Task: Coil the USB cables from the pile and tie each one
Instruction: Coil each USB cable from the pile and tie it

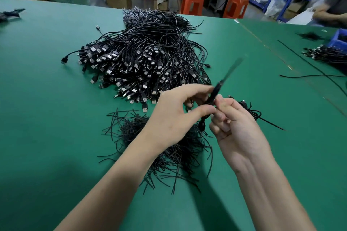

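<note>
A large pile of black USB cables (146, 52) lies on the green table (47, 108), plugs facing me. Below it sits a heap of short black twist ties (169, 148), partly under my forearm. My left hand (174, 112) and my right hand (234, 124) meet above the ties, both pinching a coiled black cable (213, 95). A blurred tie end (234, 67) sticks up and to the right from the coil. The cable's plug end hangs down between my hands.
A tied cable bundle (251, 110) lies just right of my right hand. Loose cables (309, 76), another cable pile (326, 54) and a blue bin (339, 37) sit at the right edge, near another person's arm (326, 13). Orange stools (192, 3) and boxes stand beyond the table.
</note>
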